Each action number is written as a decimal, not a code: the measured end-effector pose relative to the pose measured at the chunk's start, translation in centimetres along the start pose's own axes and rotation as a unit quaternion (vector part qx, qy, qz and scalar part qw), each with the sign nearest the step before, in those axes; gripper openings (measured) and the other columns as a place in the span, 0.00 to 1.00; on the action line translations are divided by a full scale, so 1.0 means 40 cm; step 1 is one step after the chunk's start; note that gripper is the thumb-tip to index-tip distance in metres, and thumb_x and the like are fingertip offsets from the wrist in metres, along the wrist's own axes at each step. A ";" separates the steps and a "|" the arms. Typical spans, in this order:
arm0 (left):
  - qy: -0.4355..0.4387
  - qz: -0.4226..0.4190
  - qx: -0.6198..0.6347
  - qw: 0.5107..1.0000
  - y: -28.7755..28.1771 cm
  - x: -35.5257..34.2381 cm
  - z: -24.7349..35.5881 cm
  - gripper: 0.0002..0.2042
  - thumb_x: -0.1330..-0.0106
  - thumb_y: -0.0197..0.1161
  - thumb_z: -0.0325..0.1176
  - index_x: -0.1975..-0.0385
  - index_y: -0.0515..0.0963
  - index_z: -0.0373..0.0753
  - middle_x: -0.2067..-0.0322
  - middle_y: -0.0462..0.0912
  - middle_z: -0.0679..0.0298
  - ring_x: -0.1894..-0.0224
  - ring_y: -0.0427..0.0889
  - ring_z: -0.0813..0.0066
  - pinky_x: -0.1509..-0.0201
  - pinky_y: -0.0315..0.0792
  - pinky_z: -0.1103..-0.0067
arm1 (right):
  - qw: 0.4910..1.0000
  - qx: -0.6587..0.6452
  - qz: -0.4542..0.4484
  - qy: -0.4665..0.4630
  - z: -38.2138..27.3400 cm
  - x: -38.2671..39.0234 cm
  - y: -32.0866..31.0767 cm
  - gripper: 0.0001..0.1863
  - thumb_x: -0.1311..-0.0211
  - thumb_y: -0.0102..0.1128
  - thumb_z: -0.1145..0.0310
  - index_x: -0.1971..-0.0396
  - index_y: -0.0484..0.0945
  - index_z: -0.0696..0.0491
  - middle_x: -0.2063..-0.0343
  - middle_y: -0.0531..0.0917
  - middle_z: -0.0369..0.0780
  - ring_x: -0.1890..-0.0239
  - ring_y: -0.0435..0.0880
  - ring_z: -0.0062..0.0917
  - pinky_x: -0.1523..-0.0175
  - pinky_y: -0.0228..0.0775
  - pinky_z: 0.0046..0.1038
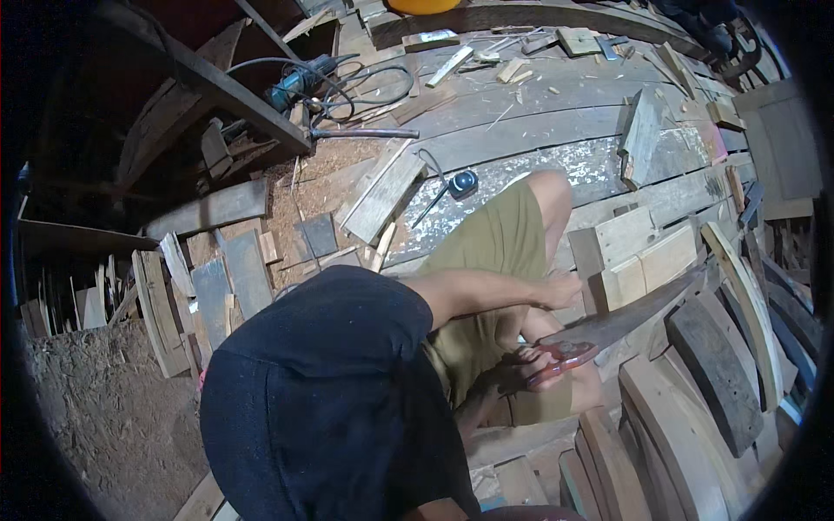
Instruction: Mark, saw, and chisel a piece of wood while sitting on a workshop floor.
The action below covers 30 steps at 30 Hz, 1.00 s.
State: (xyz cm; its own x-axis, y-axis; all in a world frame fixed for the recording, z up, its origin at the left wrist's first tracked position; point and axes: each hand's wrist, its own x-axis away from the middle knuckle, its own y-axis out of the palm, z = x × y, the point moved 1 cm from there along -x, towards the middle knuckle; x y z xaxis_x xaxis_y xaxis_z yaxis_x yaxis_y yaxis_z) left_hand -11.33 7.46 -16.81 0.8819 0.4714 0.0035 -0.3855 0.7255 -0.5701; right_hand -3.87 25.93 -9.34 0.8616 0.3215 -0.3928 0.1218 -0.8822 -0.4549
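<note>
My right hand (536, 363) is wrapped round the red handle (563, 361) of a handsaw. The saw's long dark blade (630, 321) points away to the upper right, along the near side of a pale wooden block (650, 267). Whether its teeth touch that wood I cannot tell. My left arm stretches across my olive shorts, and my left hand (560, 290) is at the block's end, beside a browner upright face (587, 260). Its fingers are too small and blurred to make out. My bare legs are folded close to the block and saw.
Curved wooden pieces (717, 369) crowd the lower right. A tape measure (463, 183) lies on the plank floor beyond my knee. Upper left are a teal power tool (300, 82) with a coiled cord and sawdust (308, 187). Offcuts and boards (382, 195) lie scattered around.
</note>
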 end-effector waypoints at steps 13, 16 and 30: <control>0.062 0.011 -0.085 0.994 0.018 0.077 0.003 0.08 0.51 0.60 0.30 0.74 0.82 0.34 0.74 0.82 0.47 0.69 0.84 0.52 0.69 0.78 0.62 | 0.998 -0.006 -0.058 -0.013 0.005 -0.017 0.001 0.13 0.33 0.50 0.74 0.51 0.72 0.61 0.57 0.79 0.47 0.47 0.75 0.37 0.47 0.72 0.39; 0.085 0.041 -0.130 0.987 0.035 0.109 0.026 0.08 0.54 0.65 0.37 0.80 0.82 0.39 0.75 0.83 0.53 0.69 0.84 0.57 0.67 0.75 0.62 | 0.997 -0.017 -0.073 -0.017 0.000 -0.016 0.011 0.13 0.33 0.50 0.74 0.51 0.72 0.61 0.57 0.79 0.47 0.47 0.75 0.37 0.47 0.72 0.39; 0.136 0.013 -0.155 0.978 0.040 0.157 0.048 0.09 0.53 0.65 0.31 0.72 0.83 0.37 0.66 0.84 0.53 0.60 0.84 0.58 0.58 0.75 0.63 | 0.994 -0.031 -0.102 -0.017 0.019 -0.017 0.022 0.12 0.33 0.51 0.74 0.52 0.72 0.61 0.58 0.79 0.47 0.48 0.75 0.36 0.48 0.72 0.38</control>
State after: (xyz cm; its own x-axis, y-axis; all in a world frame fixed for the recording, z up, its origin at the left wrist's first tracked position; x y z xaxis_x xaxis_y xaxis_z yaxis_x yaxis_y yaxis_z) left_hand -6.93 12.54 -16.13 0.9289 0.3057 -0.2089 -0.3447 0.5083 -0.7891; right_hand -4.73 25.20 -10.08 0.7984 0.5072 -0.3245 0.3239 -0.8161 -0.4786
